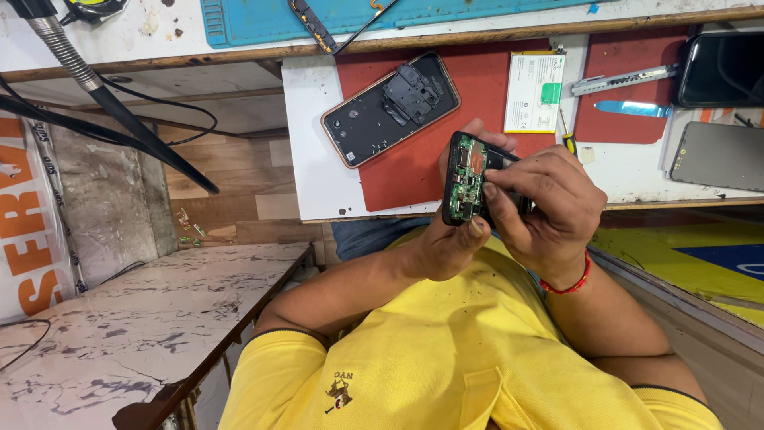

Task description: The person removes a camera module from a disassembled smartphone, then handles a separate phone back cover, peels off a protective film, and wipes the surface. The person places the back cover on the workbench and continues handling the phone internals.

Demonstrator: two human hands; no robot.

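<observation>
Green circuit board bared, the opened phone (469, 177) you grip in both your left hand (446, 239) and right hand (549, 205) above the table's (318, 183) near edge looks light, stiff and fragile, so hold its rim.

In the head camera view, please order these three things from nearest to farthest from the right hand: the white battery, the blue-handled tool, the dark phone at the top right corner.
Measured from the right hand:
1. White battery, on the red mat just above the hand.
2. Blue-handled tool, up and to the right, on the second red mat.
3. Dark phone, at the far top right corner.
</observation>
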